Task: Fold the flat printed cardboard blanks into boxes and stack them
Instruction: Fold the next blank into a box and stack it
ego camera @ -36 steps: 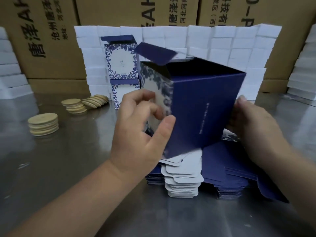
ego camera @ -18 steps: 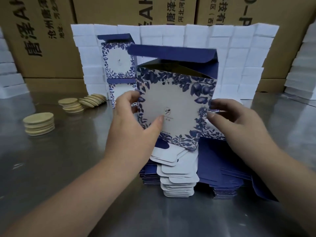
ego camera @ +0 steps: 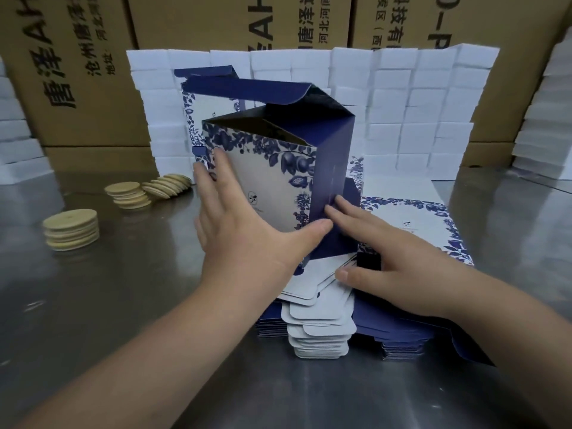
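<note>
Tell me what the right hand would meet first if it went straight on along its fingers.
The half-folded box: the right hand points forward and left, and its fingertips seem to touch the box's dark blue side panel, though depth is hard to judge.

I see a worktop of bare metal, smooth, with a dull sheen that mirrors things faintly. The box is thin printed cardboard: its navy sides are matt, its flowered white face slightly satin. The flat blanks under it show plain matt white card on their tabs. The round discs look like pale unpolished wood. The white blocks behind look like matt foam, and the brown cartons are dull cardboard
</note>
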